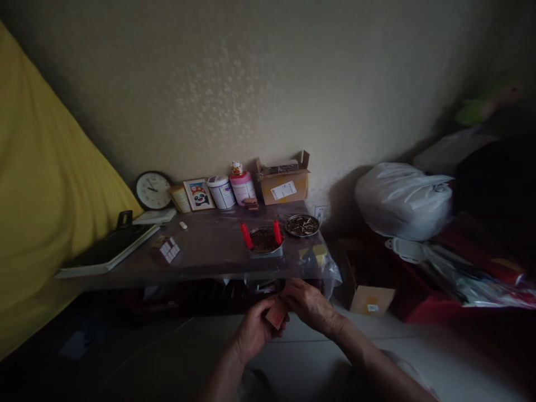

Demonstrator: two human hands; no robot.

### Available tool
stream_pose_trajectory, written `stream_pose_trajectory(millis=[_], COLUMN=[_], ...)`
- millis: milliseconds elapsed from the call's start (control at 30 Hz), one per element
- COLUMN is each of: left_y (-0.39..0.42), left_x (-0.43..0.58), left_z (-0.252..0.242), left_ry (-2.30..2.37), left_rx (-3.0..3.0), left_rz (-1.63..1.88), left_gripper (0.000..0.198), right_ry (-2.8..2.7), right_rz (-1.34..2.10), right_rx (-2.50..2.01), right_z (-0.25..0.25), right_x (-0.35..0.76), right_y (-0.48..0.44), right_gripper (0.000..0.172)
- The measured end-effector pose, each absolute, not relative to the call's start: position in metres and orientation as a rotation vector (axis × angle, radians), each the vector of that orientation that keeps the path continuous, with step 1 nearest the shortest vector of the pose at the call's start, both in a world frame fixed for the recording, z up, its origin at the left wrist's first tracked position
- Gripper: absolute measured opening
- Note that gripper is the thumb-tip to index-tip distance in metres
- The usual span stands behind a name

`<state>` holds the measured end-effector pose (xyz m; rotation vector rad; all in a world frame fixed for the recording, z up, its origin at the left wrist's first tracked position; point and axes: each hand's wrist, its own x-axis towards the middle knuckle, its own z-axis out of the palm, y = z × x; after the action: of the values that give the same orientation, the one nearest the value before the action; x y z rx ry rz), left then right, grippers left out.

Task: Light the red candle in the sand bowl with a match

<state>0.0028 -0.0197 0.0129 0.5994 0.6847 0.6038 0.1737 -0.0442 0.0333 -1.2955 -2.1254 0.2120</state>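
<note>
In front of the table's near edge, my left hand (256, 328) is closed around a small reddish-brown matchbox (276, 314). The fingers of my right hand (307, 301) are bent together over the box's far end; their tips and that end are partly hidden. Just beyond my hands, on the table (209, 254), stands a round bowl (263, 253) of dark grainy material with two red candles (247, 235) upright in it. A metal plate (302, 225) heaped with thin sticks, like used matches, lies behind it to the right.
Along the wall stand a clock (153, 190), a panda picture (199, 194), two tins (221, 192) and a cardboard box (285, 187). A block of small boxes (166, 249) sits at the left. An open carton (372, 298) and a white bag (402, 201) are at the right.
</note>
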Motion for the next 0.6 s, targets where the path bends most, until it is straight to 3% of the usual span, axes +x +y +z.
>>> stream_pose_trajectory(millis=[167, 367, 600], left_y=[-0.0191, -0.0172, -0.0159], left_x=[0.0036, 0.0040, 0.0038], left_z=[0.0122, 0.0108, 0.0112], left_ry=[0.703, 0.723, 0.736], left_rx=[0.595, 0.623, 0.632], left_rz=[0.614, 0.617, 0.603], left_gripper=[0.024, 0.039, 0.044], right_ry=[-2.173, -2.235, -2.179], right_rz=[0.166, 0.069, 0.099], right_rx=[-1.271, -1.279, -1.337], right_z=[0.0308, 0.0262, 0.0320], right_x=[0.1744, 0.1775, 0.1824], right_y=[-0.0419, -0.0391, -0.0384], right_gripper=[0.015, 0.016, 0.014])
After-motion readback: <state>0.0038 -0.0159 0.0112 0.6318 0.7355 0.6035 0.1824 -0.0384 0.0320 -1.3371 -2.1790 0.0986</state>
